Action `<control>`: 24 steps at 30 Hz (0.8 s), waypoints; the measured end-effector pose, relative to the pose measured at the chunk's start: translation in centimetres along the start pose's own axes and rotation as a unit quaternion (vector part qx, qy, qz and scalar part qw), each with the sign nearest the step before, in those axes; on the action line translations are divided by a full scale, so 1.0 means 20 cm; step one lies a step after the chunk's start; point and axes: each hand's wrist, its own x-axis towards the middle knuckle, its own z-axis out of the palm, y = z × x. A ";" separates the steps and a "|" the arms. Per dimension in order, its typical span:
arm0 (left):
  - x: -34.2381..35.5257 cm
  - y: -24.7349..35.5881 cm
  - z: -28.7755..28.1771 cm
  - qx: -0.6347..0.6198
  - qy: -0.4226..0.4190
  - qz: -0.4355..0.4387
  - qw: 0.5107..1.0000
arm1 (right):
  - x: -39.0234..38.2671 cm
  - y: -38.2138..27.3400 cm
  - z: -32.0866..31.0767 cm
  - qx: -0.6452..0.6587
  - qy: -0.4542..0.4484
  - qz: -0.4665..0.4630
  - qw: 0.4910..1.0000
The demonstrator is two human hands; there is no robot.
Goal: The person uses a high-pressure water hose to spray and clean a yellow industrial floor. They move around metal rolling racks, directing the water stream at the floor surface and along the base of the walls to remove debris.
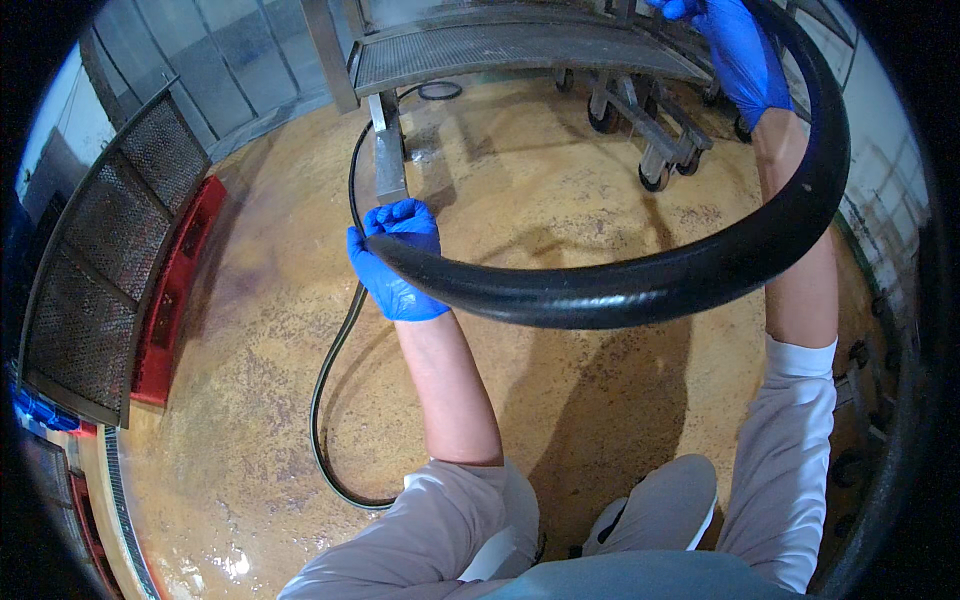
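A thick black hose point(640, 285) arcs in front of me, from my left hand round to the upper right. My left hand point(395, 262), in a blue glove, is closed around the hose's near end at centre left. My right hand point(740, 55), also blue-gloved, is raised at the top right and grips the hose higher up. A thinner black stretch of hose point(325, 400) trails down from my left hand and loops across the wet floor toward my feet.
The floor point(260, 330) is wet, rust-stained yellow. A metal grated platform point(500, 50) on a post stands ahead, with a wheeled steel frame point(650, 130) behind it. Mesh metal panels point(110, 240) and a red tray point(175, 290) lean at the left. Pipes run along the right wall.
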 end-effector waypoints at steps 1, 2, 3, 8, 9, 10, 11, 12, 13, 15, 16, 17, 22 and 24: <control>0.00 0.01 0.00 -0.002 -0.009 0.002 1.000 | -0.01 0.00 0.02 0.015 -0.007 -0.001 1.000; 0.01 0.02 0.00 -0.004 -0.019 0.003 1.000 | -0.01 0.00 0.03 0.030 -0.013 -0.002 0.999; 0.01 0.02 0.00 -0.007 -0.026 0.003 1.000 | -0.02 0.01 0.03 0.025 -0.017 -0.002 1.000; 0.02 0.03 -0.01 -0.015 -0.019 -0.003 1.000 | -0.02 0.03 0.04 0.011 -0.020 -0.012 1.000; 0.02 0.03 -0.01 -0.016 -0.018 0.000 1.000 | -0.02 0.03 0.04 0.012 -0.023 -0.015 1.000; 0.02 0.03 -0.01 -0.017 -0.017 0.002 1.000 | -0.03 0.04 0.05 0.013 -0.026 -0.019 0.999; 0.02 0.04 -0.02 -0.016 -0.019 0.004 1.000 | -0.03 0.04 0.05 0.014 -0.029 -0.022 0.999; 0.02 0.03 -0.01 -0.014 -0.021 0.006 1.000 | -0.03 0.05 0.06 0.024 -0.029 -0.019 0.999; 0.02 0.03 -0.01 -0.012 -0.024 0.008 1.000 | -0.03 0.06 0.07 0.034 -0.029 -0.016 0.999; 0.02 0.05 -0.02 -0.022 -0.054 -0.008 0.998 | -0.03 0.06 0.09 0.040 -0.022 -0.020 0.999; 0.02 0.05 -0.02 -0.028 -0.070 -0.017 0.997 | -0.04 0.05 0.10 0.037 -0.015 -0.027 0.999; 0.02 0.06 -0.03 -0.031 -0.067 -0.020 0.997 | -0.05 0.05 0.10 0.034 -0.008 -0.034 0.999; 0.04 0.07 -0.02 -0.040 -0.051 -0.010 0.998 | -0.07 0.08 0.09 0.093 0.001 -0.048 0.995; 0.04 0.07 -0.02 -0.050 -0.037 -0.011 0.998 | -0.07 0.09 0.09 0.092 0.003 -0.048 0.995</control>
